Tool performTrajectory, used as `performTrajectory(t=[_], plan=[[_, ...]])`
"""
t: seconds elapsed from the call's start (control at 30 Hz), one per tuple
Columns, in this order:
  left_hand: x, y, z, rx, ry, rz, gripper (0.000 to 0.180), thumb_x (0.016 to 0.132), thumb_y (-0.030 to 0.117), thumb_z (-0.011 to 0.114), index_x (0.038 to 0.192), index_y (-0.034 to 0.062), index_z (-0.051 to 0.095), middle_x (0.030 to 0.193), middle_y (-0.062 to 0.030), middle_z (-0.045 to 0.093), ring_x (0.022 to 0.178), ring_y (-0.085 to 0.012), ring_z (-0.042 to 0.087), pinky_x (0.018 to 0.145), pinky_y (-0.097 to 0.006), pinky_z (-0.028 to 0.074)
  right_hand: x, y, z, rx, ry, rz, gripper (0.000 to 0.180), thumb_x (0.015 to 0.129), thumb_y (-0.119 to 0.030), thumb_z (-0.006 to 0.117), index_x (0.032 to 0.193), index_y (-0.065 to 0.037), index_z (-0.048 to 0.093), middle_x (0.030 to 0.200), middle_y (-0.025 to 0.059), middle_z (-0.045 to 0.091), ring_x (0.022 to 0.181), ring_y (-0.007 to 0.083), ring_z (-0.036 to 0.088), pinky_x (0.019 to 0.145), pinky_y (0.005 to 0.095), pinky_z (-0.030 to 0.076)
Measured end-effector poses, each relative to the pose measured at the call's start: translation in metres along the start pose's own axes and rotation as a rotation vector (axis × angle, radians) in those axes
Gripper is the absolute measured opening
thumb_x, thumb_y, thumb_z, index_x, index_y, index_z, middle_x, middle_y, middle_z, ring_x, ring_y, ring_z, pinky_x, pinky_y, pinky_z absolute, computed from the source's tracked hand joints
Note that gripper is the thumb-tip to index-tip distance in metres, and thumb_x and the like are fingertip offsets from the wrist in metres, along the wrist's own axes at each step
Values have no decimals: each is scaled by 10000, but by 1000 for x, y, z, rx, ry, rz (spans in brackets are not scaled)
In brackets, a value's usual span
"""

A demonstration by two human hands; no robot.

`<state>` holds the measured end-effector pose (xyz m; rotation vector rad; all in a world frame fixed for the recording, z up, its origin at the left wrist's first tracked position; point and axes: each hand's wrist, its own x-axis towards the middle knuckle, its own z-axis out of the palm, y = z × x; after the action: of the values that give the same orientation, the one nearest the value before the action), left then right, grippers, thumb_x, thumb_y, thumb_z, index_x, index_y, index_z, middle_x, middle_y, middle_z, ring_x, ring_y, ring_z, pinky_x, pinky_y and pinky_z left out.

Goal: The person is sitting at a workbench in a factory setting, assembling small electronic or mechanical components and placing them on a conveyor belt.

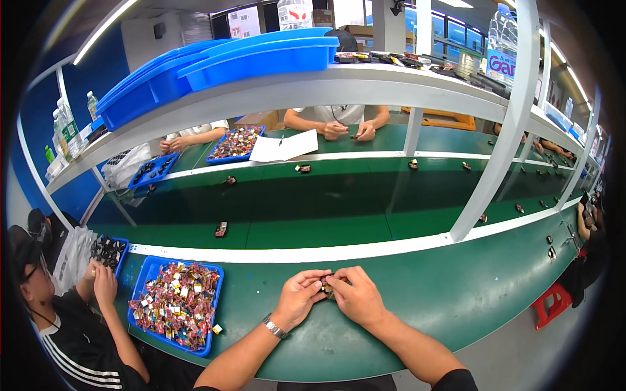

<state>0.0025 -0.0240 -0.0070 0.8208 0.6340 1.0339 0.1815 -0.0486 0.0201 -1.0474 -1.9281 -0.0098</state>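
Over the green worktable, my left hand (pixel 303 297) and my right hand (pixel 356 294) meet fingertip to fingertip around a small dark part (pixel 328 287). Fingers cover most of that part, so its exact kind cannot be made out. Both hands are closed on it, the left from its left side and the right from above and the right. Left of my left forearm, a blue tray (pixel 220 287) is heaped with small components (pixel 175 303) in pinkish-red, white and yellow. One loose component (pixel 217 329) lies against the tray's right side.
Beyond a white rail (pixel 293 253), a green conveyor belt (pixel 313 215) carries scattered small parts (pixel 222 229). A white post (pixel 495 130) and an overhead shelf with blue bins (pixel 261 62) stand ahead. Co-workers sit at left and opposite. A red stool (pixel 553 305) is at right.
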Motion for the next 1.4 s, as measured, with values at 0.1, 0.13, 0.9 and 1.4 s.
performTrajectory(t=[0.1,0.13,0.9,1.4], plan=[[2,1,5,3,-7,-4,233,978,0,558,1210,-5,580,1304,-135,615,1112,-180,635,931,-335,556,-1,-3,-2,-44,21,-1,232,728,10,731,942,-78,716,936,37,619,848,217,614,677,321,561],[2,2,5,-3,-7,-1,233,977,0,560,1209,-6,579,1304,-134,615,1110,-178,635,930,-335,556,0,-4,-2,-59,32,-4,223,730,1,732,937,-79,715,932,34,622,841,218,615,675,320,561],[6,0,1,-24,69,111,262,964,22,595,1220,-23,563,1254,-144,628,1134,-230,629,968,-382,540,5,18,26,-29,44,-8,276,741,-119,779,1000,-56,707,1115,127,665,962,296,650,818,378,557],[93,72,-126,1493,1118,402,545,807,173,749,1273,16,514,1267,-201,533,1166,-404,497,1000,-478,429,24,137,23,-227,195,478,399,816,-104,733,1180,5,609,1263,172,548,1160,363,523,974,428,473]])
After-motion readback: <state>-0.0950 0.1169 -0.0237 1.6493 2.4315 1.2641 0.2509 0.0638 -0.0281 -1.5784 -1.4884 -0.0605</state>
